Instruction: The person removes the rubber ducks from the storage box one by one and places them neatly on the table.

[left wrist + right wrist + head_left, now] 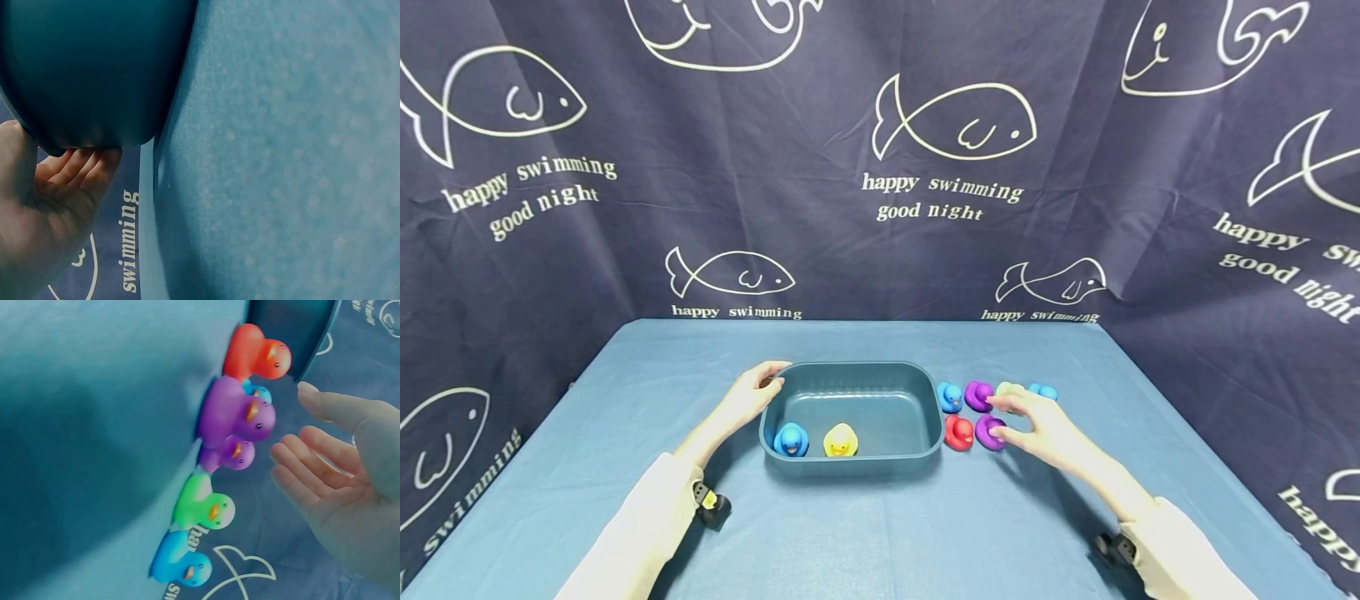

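Note:
My left hand [752,395] grips the rim of a dark teal plastic bin [850,468] at its far left corner. In the left wrist view the fingers [94,172] reach up against the bin's edge. Inside the bin sit a blue rubber duck [792,440] and a yellow one [840,440]. My right hand [1047,429] hovers beside the near purple duck [990,432], thumb and fingers spread apart; the right wrist view shows a gap between them and the purple duck [231,415].
Right of the bin stand a red duck [958,433], a blue duck [950,397] and a second purple duck [978,396]. Farther right are a green duck [203,503] and another blue duck [1043,391]. A dark printed curtain [865,275] hangs behind the blue-covered table [880,533].

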`<state>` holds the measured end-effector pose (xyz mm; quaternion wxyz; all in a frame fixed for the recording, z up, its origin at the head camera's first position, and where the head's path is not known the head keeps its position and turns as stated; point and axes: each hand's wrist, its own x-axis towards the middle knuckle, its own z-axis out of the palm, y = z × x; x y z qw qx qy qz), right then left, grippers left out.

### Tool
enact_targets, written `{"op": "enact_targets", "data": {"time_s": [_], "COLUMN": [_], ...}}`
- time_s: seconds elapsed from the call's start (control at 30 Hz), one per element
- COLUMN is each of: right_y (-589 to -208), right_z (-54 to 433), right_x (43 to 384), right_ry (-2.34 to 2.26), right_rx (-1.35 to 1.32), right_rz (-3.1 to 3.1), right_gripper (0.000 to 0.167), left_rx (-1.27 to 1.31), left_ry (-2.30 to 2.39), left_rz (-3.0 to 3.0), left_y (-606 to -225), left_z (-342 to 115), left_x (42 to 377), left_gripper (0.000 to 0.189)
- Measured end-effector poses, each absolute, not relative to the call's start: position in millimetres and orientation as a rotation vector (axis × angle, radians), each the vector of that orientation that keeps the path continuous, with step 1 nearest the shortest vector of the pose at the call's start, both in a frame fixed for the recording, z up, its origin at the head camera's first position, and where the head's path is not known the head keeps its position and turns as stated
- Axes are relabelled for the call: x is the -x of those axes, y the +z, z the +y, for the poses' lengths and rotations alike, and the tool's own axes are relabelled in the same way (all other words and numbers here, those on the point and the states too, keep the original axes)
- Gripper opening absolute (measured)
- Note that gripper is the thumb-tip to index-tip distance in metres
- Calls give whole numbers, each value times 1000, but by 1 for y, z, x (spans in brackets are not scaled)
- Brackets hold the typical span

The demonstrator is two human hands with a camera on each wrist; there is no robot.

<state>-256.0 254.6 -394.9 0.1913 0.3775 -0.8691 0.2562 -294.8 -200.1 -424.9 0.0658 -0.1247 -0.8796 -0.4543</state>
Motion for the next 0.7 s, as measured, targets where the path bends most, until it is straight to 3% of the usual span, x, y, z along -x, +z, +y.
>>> {"op": "enact_targets", "data": {"time_s": [0.7], "right_y": [-376], "right_z": [204], "right_x": [248], "right_ry": [765], "right_rx": [-1111], "right_rz": [-2470], "right_gripper": [37], "left_rx": [374], "left_ry": [-1419], "left_rz": [-2618], "left_y": [-427], "left_z": [-200], "left_x": [294], "left_gripper": [35]}}
